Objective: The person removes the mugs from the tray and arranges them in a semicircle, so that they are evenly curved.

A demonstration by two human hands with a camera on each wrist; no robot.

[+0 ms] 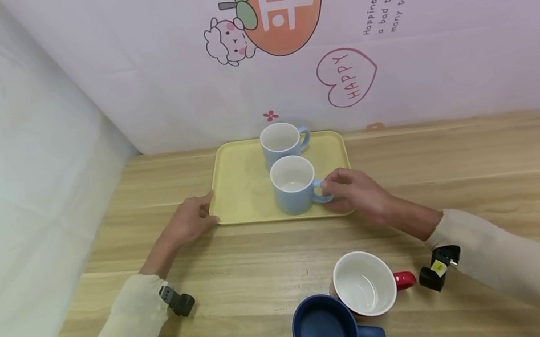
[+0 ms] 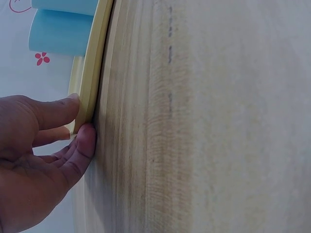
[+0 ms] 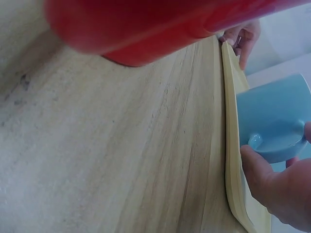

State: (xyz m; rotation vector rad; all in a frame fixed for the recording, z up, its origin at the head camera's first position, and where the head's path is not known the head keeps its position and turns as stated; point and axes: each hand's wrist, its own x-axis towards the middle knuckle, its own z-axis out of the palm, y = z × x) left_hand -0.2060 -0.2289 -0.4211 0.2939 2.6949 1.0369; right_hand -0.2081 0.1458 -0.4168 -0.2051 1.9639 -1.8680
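Observation:
A yellow tray (image 1: 242,189) lies on the wooden table near the back wall. Two light blue mugs with white insides stand upright on it, a rear mug (image 1: 270,157) and a front mug (image 1: 294,202), handles to the right. My left hand (image 1: 189,220) pinches the tray's left edge at its front corner; thumb and fingers meet around the rim (image 2: 87,92) in the left wrist view. With my right hand (image 1: 356,194) I hold the front mug's handle, at the tray's right side. The right wrist view shows this mug (image 3: 272,116) with fingers at its handle.
A red mug (image 1: 364,285) with a white inside and a dark blue mug (image 1: 325,330) stand close together on the table (image 1: 230,289), in front of the tray. A printed white cloth (image 1: 178,106) hangs behind, and another pale cloth (image 1: 31,167) at the left.

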